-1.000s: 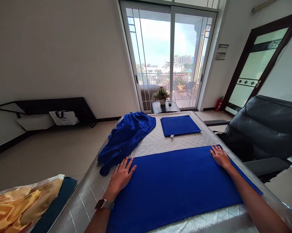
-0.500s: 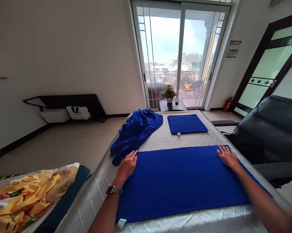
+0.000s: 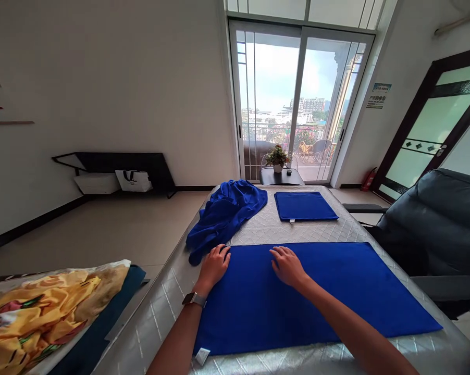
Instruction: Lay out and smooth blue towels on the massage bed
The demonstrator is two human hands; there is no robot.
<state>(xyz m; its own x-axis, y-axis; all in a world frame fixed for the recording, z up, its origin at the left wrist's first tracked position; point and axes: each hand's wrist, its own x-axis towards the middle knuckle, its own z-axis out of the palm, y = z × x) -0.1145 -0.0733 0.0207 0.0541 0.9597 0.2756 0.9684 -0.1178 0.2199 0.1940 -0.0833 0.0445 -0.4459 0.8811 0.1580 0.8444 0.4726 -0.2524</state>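
Observation:
A blue cloth lies flat and smooth across the quilted mattress, with a white tag at its near left corner. My left hand rests at the cloth's far left corner, fingers lightly bent and apart, gripping nothing. On the wrist above it is a watch. Over the middle of the cloth, close to its far edge, my right hand is open with fingers spread. A crumpled blue cloth sits just beyond my left hand, and a folded blue cloth lies farther back to the right.
A black armchair stands along the mattress's right side. Yellow patterned bedding is at the lower left. Past the far end are a small table with a potted plant and the sliding glass door.
My right hand has left the far right corner and moved left to the middle of the cloth. The left hand stays at the far left corner. The view has shifted somewhat.

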